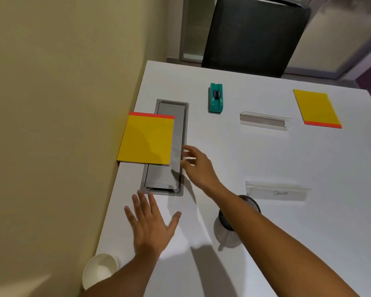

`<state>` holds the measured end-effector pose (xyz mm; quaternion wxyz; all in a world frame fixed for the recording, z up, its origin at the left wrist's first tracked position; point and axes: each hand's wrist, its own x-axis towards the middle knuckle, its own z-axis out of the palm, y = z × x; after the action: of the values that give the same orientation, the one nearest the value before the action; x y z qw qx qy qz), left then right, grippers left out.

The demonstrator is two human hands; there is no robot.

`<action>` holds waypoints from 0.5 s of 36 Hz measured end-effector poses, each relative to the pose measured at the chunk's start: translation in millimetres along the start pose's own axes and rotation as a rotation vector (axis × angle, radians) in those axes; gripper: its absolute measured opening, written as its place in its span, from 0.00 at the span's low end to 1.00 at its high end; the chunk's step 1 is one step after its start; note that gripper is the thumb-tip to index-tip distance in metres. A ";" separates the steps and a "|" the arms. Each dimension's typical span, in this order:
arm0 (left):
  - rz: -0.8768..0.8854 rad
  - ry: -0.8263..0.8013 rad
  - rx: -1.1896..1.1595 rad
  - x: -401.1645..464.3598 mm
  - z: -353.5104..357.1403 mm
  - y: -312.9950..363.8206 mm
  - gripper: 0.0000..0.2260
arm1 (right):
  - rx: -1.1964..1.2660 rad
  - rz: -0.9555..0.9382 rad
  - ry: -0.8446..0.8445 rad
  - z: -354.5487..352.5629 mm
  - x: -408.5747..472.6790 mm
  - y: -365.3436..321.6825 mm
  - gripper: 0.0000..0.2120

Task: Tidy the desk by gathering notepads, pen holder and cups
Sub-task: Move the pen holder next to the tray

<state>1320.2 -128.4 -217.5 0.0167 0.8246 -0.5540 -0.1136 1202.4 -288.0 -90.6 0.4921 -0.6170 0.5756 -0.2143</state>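
Soft overhead light is casting hand [198,166] shadows onto the desk [287,232], edges are bending, and everything is looking slightly blurred.

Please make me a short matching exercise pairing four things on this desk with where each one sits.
Things:
1. near yellow notepad
2. far yellow notepad
3. white paper cup
4. teal whiteboard eraser

Places:
A. at the desk's near left corner, beside the left forearm
B. far right part of the desk, red strip towards the camera
C. overlapping the grey cable tray at the desk's left edge
D. far side of the desk, just beyond and to the right of the grey tray

Pairs: 1-C, 2-B, 3-A, 4-D
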 end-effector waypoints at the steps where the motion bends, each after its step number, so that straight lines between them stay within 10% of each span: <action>1: -0.001 -0.003 0.005 -0.1 0.0 0.3 0.51 | -0.039 -0.034 0.002 1.7 -10.2 2.6 0.23; 10: -0.019 -0.014 0.034 -2.6 -2.1 0.7 0.52 | -0.717 -0.228 0.045 -0.2 -83.8 38.1 0.29; 18: 0.036 0.032 0.026 -7.0 -1.9 -0.5 0.50 | -1.060 -0.026 0.063 -26.0 -125.5 54.4 0.36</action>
<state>1318.6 -122.0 -214.6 0.0169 0.8165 -0.5696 -0.0926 1122.8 -173.8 -88.1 0.0924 -0.7813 0.6118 0.0816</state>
